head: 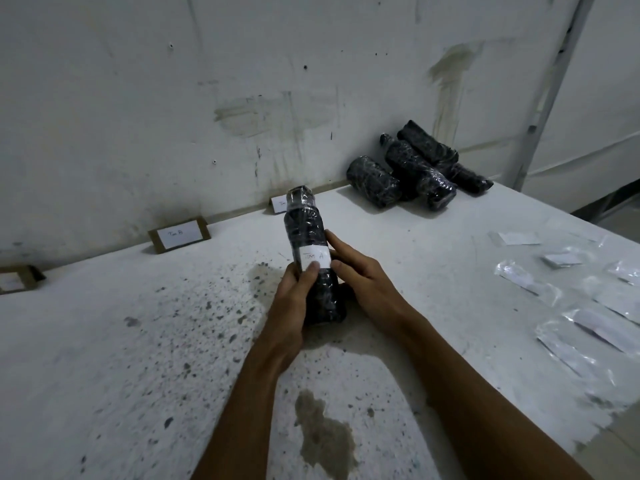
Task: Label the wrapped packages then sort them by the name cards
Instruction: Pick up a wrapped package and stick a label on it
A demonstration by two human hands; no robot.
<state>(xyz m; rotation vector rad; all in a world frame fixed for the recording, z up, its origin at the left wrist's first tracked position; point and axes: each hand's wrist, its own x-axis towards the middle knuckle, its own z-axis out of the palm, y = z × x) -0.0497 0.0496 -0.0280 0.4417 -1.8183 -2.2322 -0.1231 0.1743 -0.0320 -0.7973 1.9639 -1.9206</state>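
a: package [309, 251] — black roll in clear wrap, held about upright over the middle of the table [104, 341], its lower end close to the top; can't tell if it touches.
b: hands?
a: left hand [294, 299] wraps the lower half, thumb pressing the bottom edge of the label [316, 260]. right hand [360, 275] is against the right side, fingers fairly straight, tips at the label's right edge. so left grips, right only touches.
b: label text?
a: white slip, reads "tim a".
b: containers?
a: only clear sleeves [588, 306] spread flat along the right of the table, white slips inside several. some look blurred, can't count them.
b: other packages?
a: pile [415, 168] of four or so black wrapped rolls at the far right corner, leaning on each other and on the wall [207, 81].
b: cards?
a: three brown cards with white slips stand along the back edge against the wall. middle card [179, 237] reads "tim b". far card [278, 203] is partly hidden behind the package top. left card [15, 280] is cut by the frame, text unreadable.
b: edges, room?
a: right table edge runs diagonally just past the sleeves, floor beyond it. open speckled surface left of the hands up to the cards. dark stain [325, 431] on the near part, between the forearms.
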